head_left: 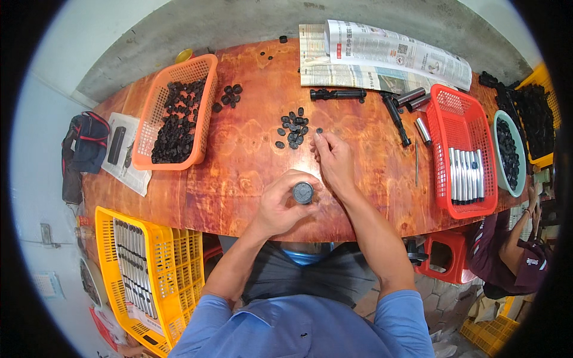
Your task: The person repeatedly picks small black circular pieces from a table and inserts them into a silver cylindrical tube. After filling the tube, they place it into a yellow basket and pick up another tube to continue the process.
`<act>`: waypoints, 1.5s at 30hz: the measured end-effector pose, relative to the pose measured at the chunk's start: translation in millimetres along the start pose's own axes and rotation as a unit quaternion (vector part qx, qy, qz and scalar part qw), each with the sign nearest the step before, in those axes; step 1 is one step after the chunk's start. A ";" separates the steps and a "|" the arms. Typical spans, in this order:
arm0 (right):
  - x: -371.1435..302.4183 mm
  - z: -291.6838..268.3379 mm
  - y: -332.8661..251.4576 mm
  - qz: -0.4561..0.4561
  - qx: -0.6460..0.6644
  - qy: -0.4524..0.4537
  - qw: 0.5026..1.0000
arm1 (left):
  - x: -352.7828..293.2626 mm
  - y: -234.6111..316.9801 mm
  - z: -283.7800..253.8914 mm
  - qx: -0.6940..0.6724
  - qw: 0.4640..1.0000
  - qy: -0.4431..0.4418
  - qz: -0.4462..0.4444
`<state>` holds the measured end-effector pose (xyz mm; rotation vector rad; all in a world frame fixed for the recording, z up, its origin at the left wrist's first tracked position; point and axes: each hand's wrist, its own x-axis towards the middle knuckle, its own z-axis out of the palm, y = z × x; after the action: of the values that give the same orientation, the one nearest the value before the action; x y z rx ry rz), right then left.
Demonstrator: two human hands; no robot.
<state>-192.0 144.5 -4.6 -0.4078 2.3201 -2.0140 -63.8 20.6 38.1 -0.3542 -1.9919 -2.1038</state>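
Reddish wooden tabletop point(242, 146) is stretching beyond the grip. I am holding a black round-topped object point(303, 192) in the curled left hand point(279, 204), probably stiff and light, best gripped around its sides; ahead, the right hand point(335, 162) is pinching a small black piece point(319, 130).

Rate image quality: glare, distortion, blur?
Head view: bright glare on the table between the hands; highlights on the silver tubes at right; fisheye bowing with black corners; left hand and right hand show no obvious motion blur.
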 end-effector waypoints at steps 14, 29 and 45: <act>-1.0 0.6 -0.4 0.007 0.017 -0.002 1.000 | 7.7 -18.4 8.8 -0.277 0.936 0.119 -0.184; -9.5 -2.6 -7.0 0.072 0.199 -0.069 0.975 | 19.2 -23.3 -3.5 -0.312 0.920 0.138 -0.191; -10.9 -9.8 -24.5 0.070 0.215 -0.150 0.962 | 25.0 -23.1 2.6 -0.135 0.956 0.204 -0.160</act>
<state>-179.3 153.4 19.4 -0.4641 1.6338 -2.1317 -94.8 24.6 24.5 0.3647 -1.6084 -2.4007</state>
